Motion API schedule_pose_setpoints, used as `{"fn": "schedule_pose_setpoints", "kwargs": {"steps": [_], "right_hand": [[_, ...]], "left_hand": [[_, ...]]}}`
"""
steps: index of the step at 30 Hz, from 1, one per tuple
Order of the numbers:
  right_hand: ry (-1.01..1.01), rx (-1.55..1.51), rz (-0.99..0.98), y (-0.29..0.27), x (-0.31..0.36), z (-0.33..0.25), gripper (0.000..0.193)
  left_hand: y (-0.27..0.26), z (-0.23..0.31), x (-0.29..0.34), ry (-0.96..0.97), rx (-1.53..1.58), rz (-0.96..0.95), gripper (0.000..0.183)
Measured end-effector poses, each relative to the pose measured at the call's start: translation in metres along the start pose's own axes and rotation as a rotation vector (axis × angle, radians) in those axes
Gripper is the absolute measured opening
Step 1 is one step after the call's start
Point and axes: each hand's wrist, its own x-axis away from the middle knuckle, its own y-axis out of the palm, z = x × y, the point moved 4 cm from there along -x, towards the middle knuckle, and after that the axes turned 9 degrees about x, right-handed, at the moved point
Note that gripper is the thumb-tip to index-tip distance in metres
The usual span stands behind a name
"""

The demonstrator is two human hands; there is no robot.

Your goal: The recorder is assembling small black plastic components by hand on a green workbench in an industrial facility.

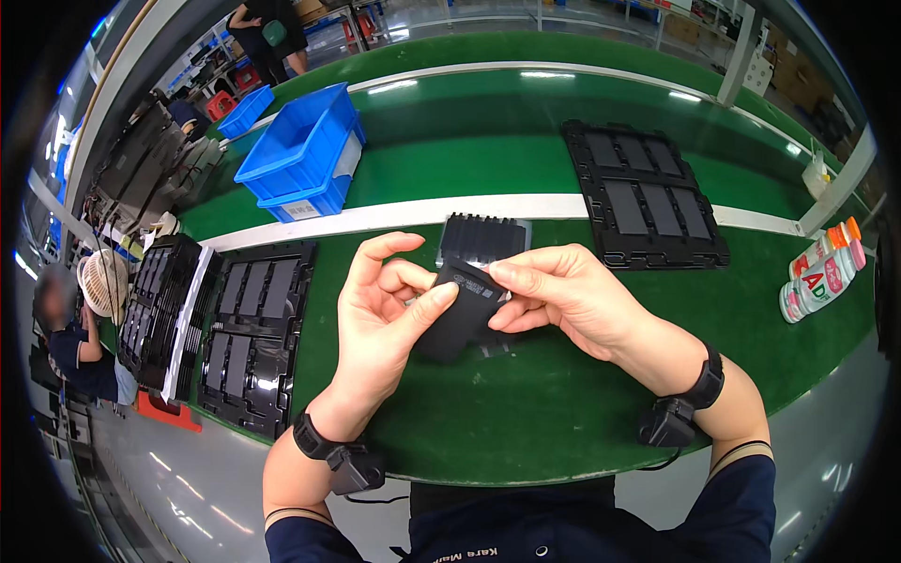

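Note:
Above the near part of the green table [526, 422], I hold a flat black rectangular piece with small pale print near its top, perhaps a battery pack [458, 328]. The thumb and fingers of my left hand [375, 324] pinch its left edge, with the index finger raised and bent. My right hand [587, 305] pinches its upper right corner between thumb and fingers. Just beyond my hands lies a row of black strips [483, 238] on a clear sheet, partly hidden by the piece. A small clear scrap [496, 350] shows below my right fingers.
Black trays with rectangular pockets lie at the left [255, 328] and back right [638, 192]. More trays [155, 314] are stacked at the far left. Nested blue bins [305, 141] stand at the back left. Two bottles [823, 272] stand at right. A person [80, 347] sits at left.

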Motion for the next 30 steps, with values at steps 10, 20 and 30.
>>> {"fn": "schedule_pose_setpoints", "kwargs": {"steps": [10,20,30], "right_hand": [[-0.211,0.12,0.069,0.003,0.001,0.01,0.02],[-0.324,0.106,0.259,0.012,-0.002,0.028,0.017],[-0.003,-0.088,0.127,0.007,-0.006,0.031,0.051]], "left_hand": [[0.002,-0.006,0.006,-0.015,-0.003,0.041,0.039],[0.012,-0.01,0.014,-0.042,-0.106,0.026,0.039],[0.009,-0.012,0.008,-0.053,-0.109,0.016,0.042]]}}
